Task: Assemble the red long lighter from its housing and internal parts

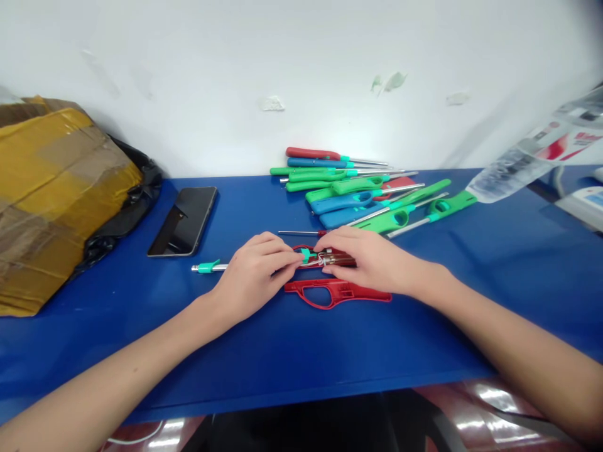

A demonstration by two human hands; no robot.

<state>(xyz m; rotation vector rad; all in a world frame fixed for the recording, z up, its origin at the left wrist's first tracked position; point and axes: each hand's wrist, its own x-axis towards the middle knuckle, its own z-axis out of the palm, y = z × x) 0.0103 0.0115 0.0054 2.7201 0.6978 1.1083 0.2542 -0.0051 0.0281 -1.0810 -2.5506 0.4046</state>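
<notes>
Red lighter housing lies open below a white wall, on a blue table.
That table stretches past both hands to its near edge; taped carton left, clear bottle right. Left hand pinches a green piece at the housing, which holds a brown tank; right hand brackets it, grip unclear.

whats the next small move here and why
Probably press the green piece into the open red shell: the left grip pinches it there, the right grip spans the shell, and the other red half lies apart on the blue table.
</notes>
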